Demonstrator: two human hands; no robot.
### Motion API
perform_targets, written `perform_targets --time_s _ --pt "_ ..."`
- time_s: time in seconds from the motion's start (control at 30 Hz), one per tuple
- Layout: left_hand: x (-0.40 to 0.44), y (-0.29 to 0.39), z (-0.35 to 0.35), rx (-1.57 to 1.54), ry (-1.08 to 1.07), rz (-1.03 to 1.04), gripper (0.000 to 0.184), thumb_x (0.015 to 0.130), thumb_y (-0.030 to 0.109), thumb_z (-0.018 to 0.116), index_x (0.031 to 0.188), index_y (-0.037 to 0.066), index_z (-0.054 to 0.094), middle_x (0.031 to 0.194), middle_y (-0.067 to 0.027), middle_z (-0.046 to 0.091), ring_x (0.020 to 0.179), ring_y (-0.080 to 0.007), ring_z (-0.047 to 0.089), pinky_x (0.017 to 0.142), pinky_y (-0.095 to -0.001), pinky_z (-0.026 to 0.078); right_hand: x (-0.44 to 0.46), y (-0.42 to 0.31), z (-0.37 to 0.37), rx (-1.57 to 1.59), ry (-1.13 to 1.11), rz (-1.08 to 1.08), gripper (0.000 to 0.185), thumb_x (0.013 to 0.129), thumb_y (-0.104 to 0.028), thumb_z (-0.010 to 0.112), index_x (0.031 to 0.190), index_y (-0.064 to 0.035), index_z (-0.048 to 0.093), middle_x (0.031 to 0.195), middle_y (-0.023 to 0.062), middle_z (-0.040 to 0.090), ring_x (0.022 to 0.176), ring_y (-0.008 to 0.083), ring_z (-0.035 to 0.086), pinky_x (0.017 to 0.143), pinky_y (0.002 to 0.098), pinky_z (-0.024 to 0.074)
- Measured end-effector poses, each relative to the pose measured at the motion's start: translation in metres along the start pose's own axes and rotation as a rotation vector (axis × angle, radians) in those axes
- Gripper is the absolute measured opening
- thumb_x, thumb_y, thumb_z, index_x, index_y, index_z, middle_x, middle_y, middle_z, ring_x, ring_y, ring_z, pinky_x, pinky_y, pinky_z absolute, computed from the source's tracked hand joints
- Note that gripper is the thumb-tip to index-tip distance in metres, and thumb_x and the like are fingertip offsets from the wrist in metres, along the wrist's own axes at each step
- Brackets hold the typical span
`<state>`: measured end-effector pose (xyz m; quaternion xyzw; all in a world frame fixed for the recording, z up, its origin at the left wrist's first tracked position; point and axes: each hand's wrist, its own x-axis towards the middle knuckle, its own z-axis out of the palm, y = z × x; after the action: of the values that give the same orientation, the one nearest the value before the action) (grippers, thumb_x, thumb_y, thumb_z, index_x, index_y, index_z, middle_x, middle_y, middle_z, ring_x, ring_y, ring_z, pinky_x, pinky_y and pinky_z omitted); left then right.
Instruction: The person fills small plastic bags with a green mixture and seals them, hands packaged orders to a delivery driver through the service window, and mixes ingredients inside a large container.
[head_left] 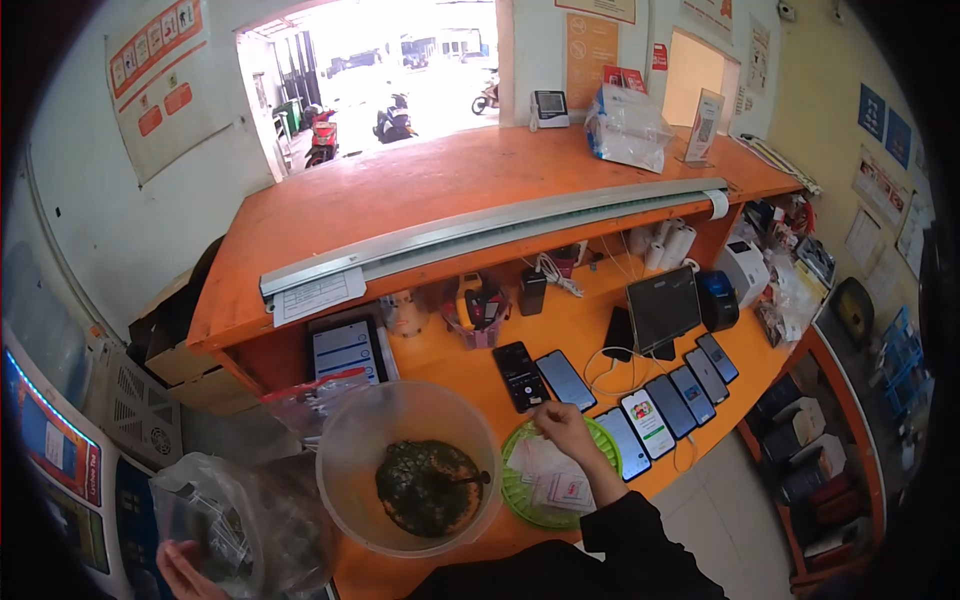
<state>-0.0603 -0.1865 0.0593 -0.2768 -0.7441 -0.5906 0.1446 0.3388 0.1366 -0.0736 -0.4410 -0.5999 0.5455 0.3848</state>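
Observation:
At the lower left, my left hand (187,574) is partly in view, its fingers closed at the near rim of a clear plastic bag (290,520) with small printed packets inside. My right hand (566,430) hovers over a green round lid (522,500), fingers curled together in a pinch; whatever they hold is too small to make out. On that lid lie several small clear plastic sachets (565,490), some with red print. Between my hands stands a translucent plastic tub (345,500) with a dark green, leafy-looking mass (425,485) at its bottom.
Several phones (650,423) lie in a row on the orange desk (450,375), with a black tablet (663,310) behind them. A tablet-like device (345,350) and a zip bag (310,400) are left of the tub. A raised orange counter (400,190) runs along the back.

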Motion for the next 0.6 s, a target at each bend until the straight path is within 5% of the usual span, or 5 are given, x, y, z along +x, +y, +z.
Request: perform_targets --time_s 0.17,0.23,0.4,0.47,0.6 --pt "0.000 -0.030 0.011 0.747 -0.203 0.102 0.046 0.084 0.011 0.045 0.126 0.004 0.030 0.118 -0.0141 0.045 0.106 -0.0258 0.045 0.090 -0.0337 0.034 -0.019 0.081 -0.006 -0.763 0.031 0.103 0.025 0.070 -0.024 0.062 0.064 -0.0006 0.056 0.061 0.0135 0.055 0.059 0.0283 0.054 0.056 0.0347 0.0424" --pt "-0.016 0.019 0.038 0.413 -0.145 0.113 0.056 0.078 0.010 0.053 0.128 0.006 0.028 0.129 -0.0120 0.033 0.112 -0.0251 0.038 0.092 -0.0341 0.031 -0.024 0.109 -0.001 -0.811 0.048 0.088 0.026 0.069 -0.025 0.063 0.064 -0.0004 0.057 0.060 0.0152 0.055 0.059 0.0305 0.054 0.056 0.0369 0.0425" --pt "-0.043 0.049 0.066 -0.014 -0.273 0.240 0.053 0.076 0.010 0.056 0.125 0.005 0.033 0.123 -0.0099 0.039 0.103 -0.0205 0.043 0.089 -0.0322 0.033 -0.027 0.131 -0.012 -0.518 0.068 0.118 0.023 0.070 -0.022 0.064 0.067 0.0000 0.059 0.063 0.0123 0.057 0.060 0.0215 0.056 0.058 0.0338 0.0427" --pt "-0.063 0.052 0.082 -0.244 -0.385 0.148 0.040 0.077 0.011 0.056 0.114 0.003 0.043 0.109 -0.0083 0.048 0.089 -0.0148 0.048 0.080 -0.0274 0.038 -0.024 0.115 -0.018 -0.347 0.164 0.086 0.019 0.071 -0.018 0.064 0.069 0.0004 0.060 0.063 0.0099 0.058 0.060 0.0169 0.055 0.057 0.0305 0.0421" --pt "-0.099 0.100 0.117 -0.472 -0.850 -0.178 0.023 0.076 0.010 0.058 0.094 -0.001 0.050 0.084 -0.0054 0.054 0.073 -0.0108 0.052 0.066 -0.0218 0.043 -0.039 -0.028 0.009 -0.032 0.128 -0.109 0.006 0.072 -0.007 0.063 0.073 -0.0010 0.061 0.066 0.0049 0.057 0.059 0.0093 0.051 0.056 0.0224 0.0393"
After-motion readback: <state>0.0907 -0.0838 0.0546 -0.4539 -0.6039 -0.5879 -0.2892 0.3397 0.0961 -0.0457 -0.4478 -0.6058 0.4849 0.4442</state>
